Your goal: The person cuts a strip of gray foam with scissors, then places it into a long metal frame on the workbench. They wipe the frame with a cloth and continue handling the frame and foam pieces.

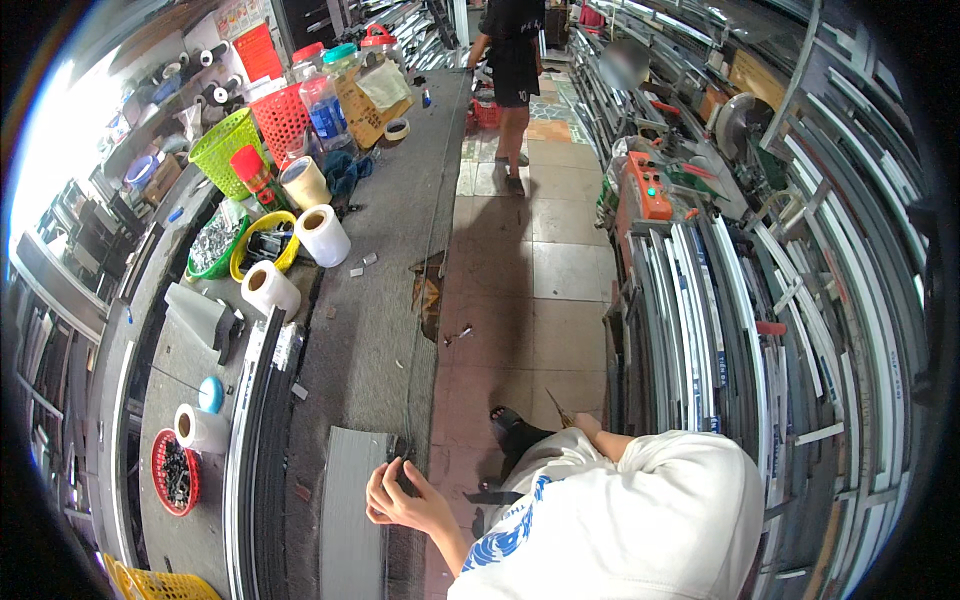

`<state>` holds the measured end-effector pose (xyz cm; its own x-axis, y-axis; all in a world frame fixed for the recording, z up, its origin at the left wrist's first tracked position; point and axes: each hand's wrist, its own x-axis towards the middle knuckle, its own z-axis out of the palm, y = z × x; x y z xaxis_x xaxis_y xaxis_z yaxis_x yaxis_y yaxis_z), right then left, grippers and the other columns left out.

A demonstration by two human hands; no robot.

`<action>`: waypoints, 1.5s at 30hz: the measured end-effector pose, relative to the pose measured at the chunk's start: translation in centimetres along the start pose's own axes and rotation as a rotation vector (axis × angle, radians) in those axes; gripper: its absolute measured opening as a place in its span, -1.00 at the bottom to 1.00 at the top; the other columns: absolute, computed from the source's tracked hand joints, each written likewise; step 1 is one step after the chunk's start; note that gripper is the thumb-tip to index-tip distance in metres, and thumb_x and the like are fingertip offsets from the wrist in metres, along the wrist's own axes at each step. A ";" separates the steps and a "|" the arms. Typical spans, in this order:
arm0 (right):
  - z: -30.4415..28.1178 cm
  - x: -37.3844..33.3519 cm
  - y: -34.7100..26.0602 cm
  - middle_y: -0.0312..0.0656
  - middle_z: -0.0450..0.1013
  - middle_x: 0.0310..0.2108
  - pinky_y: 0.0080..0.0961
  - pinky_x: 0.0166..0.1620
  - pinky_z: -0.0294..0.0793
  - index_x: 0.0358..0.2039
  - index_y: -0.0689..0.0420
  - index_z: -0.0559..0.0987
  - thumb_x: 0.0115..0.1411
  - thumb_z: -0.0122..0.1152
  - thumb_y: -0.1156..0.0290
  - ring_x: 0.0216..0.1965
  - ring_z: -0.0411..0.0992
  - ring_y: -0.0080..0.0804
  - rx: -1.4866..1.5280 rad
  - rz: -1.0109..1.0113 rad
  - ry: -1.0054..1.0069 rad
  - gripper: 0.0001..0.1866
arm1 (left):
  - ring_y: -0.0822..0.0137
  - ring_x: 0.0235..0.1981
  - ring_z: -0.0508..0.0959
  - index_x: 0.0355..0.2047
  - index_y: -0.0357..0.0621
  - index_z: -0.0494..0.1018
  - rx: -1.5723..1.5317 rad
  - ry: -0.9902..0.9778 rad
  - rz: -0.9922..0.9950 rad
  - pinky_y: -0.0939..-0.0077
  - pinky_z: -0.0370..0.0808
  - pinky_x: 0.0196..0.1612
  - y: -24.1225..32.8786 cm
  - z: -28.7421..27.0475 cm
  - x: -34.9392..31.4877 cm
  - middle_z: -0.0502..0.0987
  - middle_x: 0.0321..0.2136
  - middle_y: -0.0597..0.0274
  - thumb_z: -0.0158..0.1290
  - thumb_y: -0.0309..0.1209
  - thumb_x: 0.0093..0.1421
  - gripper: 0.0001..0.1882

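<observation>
My left hand (pixel 408 497) is over the near end of the workbench, beside a flat grey ribbed panel (pixel 352 500). Its fingers curl around a small dark piece (pixel 404 452) that I cannot make out clearly. Lower down on the right, by my knee, my right hand (pixel 585 427) is closed on a thin, pointed metal tool (pixel 558 407) that looks like scissors. Part of that hand is hidden by my white shirt (pixel 640 510).
Long dark and silver profiles (pixel 262 450) lie along the bench. Baskets of small parts (pixel 176 472), film rolls (pixel 322 236) and tape (pixel 397 129) stand farther left. Racked metal bars (pixel 690 330) and an orange control box (pixel 650 187) line the right. A person (pixel 513 70) stands in the tiled aisle.
</observation>
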<state>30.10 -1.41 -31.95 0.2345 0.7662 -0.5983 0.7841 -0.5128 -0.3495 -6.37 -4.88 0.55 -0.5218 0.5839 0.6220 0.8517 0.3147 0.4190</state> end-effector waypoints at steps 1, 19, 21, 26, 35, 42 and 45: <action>0.0 0.0 0.0 0.21 0.52 -0.21 -0.13 -0.09 0.50 -0.31 0.23 0.66 0.03 0.25 0.09 -0.10 0.50 0.12 -0.006 -0.017 0.009 -0.57 | 0.35 -0.08 0.43 -0.33 0.07 0.56 -0.007 -0.004 -0.003 0.21 0.09 0.09 0.0 0.0 0.0 0.51 -0.23 0.43 0.09 -0.15 0.25 -0.81; -1.0 0.3 -0.5 0.10 0.53 -0.11 -0.15 -0.04 0.49 -0.20 0.22 0.64 0.10 0.17 0.22 -0.04 0.50 0.03 -0.099 -0.020 -0.096 -0.63 | 0.32 -0.06 0.42 -0.29 -0.03 0.55 -0.046 -0.022 -0.034 0.18 0.07 0.11 0.3 -0.6 0.2 0.50 -0.20 0.35 0.04 -0.24 0.29 -0.82; -1.4 -0.3 -0.9 0.06 0.53 -0.09 -0.18 -0.02 0.49 -0.18 0.18 0.65 0.11 0.17 0.21 -0.01 0.50 0.00 -0.124 0.032 -0.134 -0.64 | 0.32 -0.06 0.42 -0.29 -0.03 0.55 -0.045 -0.015 -0.035 0.18 0.07 0.11 0.3 -0.6 0.2 0.50 -0.20 0.34 0.04 -0.24 0.28 -0.82; -2.3 -1.1 -1.4 0.07 0.53 -0.10 -0.18 -0.03 0.49 -0.17 0.18 0.65 0.12 0.17 0.20 -0.01 0.49 0.01 -0.134 0.019 -0.161 -0.63 | 0.31 -0.06 0.42 -0.29 0.00 0.54 -0.030 -0.043 -0.056 0.17 0.05 0.11 0.1 -0.5 0.1 0.50 -0.21 0.35 0.02 -0.22 0.30 -0.81; -1.0 1.4 0.5 0.11 0.53 -0.12 -0.14 -0.03 0.48 -0.20 0.20 0.65 0.10 0.18 0.18 0.00 0.48 0.04 -0.152 -0.039 -0.156 -0.63 | 0.31 -0.06 0.42 -0.30 0.01 0.53 -0.056 -0.044 -0.064 0.19 0.05 0.11 0.3 -0.6 0.3 0.50 -0.22 0.35 0.00 -0.21 0.30 -0.81; -0.3 2.5 0.7 0.05 0.54 -0.13 -0.19 -0.02 0.48 -0.20 0.15 0.66 0.15 0.12 0.16 -0.06 0.50 0.03 -0.269 -0.186 -0.185 -0.63 | 0.29 -0.03 0.40 -0.29 0.02 0.53 -0.014 -0.039 -0.034 0.20 0.04 0.13 0.4 -0.5 0.3 0.48 -0.22 0.32 0.01 -0.19 0.29 -0.80; -0.5 3.2 0.2 0.04 0.54 -0.16 -0.19 -0.05 0.47 -0.22 0.14 0.66 0.14 0.13 0.15 -0.10 0.50 0.00 -0.281 -0.201 -0.238 -0.64 | 0.27 -0.02 0.40 -0.29 0.02 0.53 -0.039 -0.074 -0.067 0.19 0.04 0.13 0.6 -0.5 0.4 0.48 -0.22 0.31 0.00 -0.20 0.29 -0.80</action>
<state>31.27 1.08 -33.59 -0.0531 0.7123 -0.6999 0.9349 -0.2109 -0.2855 -6.07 -4.81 1.33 -0.5712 0.6168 0.5415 0.8116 0.3261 0.4847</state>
